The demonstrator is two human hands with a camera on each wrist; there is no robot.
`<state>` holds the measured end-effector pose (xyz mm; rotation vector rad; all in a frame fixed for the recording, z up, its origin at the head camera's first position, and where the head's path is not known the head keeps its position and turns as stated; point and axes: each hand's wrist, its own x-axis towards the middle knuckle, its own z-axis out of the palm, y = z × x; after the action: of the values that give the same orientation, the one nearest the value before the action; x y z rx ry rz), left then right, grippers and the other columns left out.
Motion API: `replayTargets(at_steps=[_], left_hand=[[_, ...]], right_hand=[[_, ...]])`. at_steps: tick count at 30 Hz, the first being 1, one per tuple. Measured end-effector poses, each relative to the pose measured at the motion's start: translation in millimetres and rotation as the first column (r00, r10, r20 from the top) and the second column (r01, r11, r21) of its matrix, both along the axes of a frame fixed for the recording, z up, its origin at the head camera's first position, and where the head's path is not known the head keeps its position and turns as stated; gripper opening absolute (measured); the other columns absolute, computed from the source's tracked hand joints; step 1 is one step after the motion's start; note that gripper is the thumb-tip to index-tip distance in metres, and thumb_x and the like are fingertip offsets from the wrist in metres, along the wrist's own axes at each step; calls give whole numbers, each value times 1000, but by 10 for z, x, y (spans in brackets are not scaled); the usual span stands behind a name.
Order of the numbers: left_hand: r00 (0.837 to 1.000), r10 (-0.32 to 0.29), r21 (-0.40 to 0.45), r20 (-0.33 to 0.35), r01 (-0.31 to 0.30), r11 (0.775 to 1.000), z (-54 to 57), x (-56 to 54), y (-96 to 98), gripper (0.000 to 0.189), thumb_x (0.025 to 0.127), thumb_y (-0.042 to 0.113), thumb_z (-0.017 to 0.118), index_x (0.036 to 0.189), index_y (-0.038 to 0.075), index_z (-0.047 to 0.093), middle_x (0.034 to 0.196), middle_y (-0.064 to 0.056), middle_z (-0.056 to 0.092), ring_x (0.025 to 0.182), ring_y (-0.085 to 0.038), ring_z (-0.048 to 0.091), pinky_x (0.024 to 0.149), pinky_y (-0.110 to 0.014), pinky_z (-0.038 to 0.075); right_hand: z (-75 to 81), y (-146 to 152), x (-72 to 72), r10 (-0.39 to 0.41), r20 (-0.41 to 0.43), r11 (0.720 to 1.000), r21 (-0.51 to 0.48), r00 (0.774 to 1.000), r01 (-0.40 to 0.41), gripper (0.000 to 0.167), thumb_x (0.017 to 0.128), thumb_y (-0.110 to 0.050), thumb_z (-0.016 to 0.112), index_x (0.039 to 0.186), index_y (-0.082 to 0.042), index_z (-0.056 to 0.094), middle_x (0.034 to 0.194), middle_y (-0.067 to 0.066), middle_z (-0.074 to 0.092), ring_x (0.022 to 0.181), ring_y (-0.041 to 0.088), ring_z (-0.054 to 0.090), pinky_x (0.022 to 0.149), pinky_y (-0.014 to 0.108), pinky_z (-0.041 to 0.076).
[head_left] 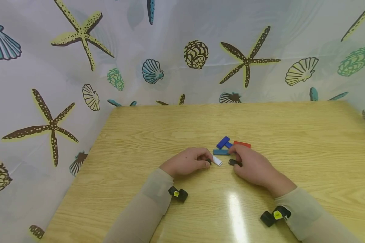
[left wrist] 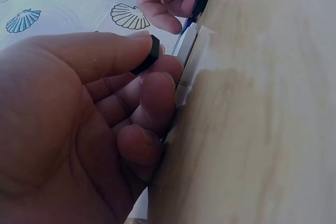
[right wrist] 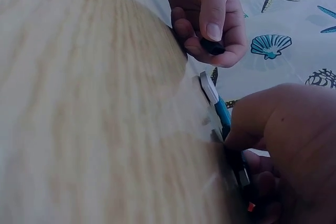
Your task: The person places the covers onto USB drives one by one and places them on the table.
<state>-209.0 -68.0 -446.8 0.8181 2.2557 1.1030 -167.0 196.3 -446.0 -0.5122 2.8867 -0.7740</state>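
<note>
My left hand (head_left: pixel 188 162) pinches a small black cap-like piece (left wrist: pixel 148 56) between thumb and fingers, just above the table. Beside its fingertips lies a white USB stick (head_left: pixel 217 160). My right hand (head_left: pixel 253 165) holds a black USB stick (head_left: pixel 235 162) low at the tabletop, its fingers partly covering it. The right index fingertip is by the end of a teal-blue stick (head_left: pixel 220 152). Behind it lie a dark-blue stick (head_left: pixel 223 142) and a smaller blue piece (head_left: pixel 229 145). A red stick (head_left: pixel 242 144) is partly hidden behind the right hand.
The wooden table (head_left: pixel 158 128) extends around both hands. A sheet (head_left: pixel 170 37) printed with shells and starfish hangs behind it and along its left side. Black wrist cameras are strapped on both sleeves. Light glares on the table between the forearms.
</note>
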Motion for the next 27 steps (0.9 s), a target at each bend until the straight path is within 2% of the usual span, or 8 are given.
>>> replayTargets(at_steps=[5,9,14,17,22,25,27], left_hand=[[1000,5,1,5,-5,1000,-13,-12,3,11,101,24,64,112,24,67,93,7,67,79,-12,56,72,-28,45],[1000,7,2,4,-7,1000,-15,-11,2,10,101,24,64,111,24,67,92,7,67,78,-13,55,71,-28,44],[1000,9,-10,1,-9,1000,-11,-10,6,10,101,24,64,110,25,67,92,8,67,78,-13,56,71,-28,44],[1000,12,-12,0,-12,1000,-7,-8,10,10,101,25,64,110,26,67,93,8,68,79,-13,56,72,-28,45],[1000,19,-15,-4,-19,1000,3,-5,10,10,101,26,64,110,27,67,93,9,68,80,-13,57,73,-29,46],[1000,21,-15,-2,-21,1000,1,-4,5,10,102,26,63,111,27,67,94,9,68,81,-13,57,74,-29,46],[1000,22,-16,-2,-22,1000,-5,-2,2,10,102,26,63,111,28,67,94,9,68,81,-13,57,74,-29,46]], right_hand=[[44,21,14,40,32,999,14,999,-41,35,78,-3,65,111,-12,60,99,0,61,86,20,57,78,43,48],[18,44,21,56,5,998,2,998,-56,33,79,-5,64,111,-13,61,107,1,65,92,20,61,82,45,50],[-68,90,-4,14,-38,988,-156,999,-20,17,94,-6,58,107,-15,65,94,-1,65,79,18,55,74,38,46],[-98,110,-28,12,-52,970,-243,999,-24,13,103,-12,54,105,-16,66,92,-2,64,81,19,54,76,38,44],[-89,119,-47,12,-52,962,-272,999,-26,24,110,-24,44,105,-16,66,101,1,66,91,22,58,83,44,46],[-73,112,-41,-6,-46,956,-294,999,-8,29,111,-25,39,103,-14,65,104,3,64,94,22,58,84,45,46],[-66,107,-33,-12,-43,952,-308,999,-2,30,111,-24,38,101,-12,64,100,3,62,91,23,56,82,44,45]])
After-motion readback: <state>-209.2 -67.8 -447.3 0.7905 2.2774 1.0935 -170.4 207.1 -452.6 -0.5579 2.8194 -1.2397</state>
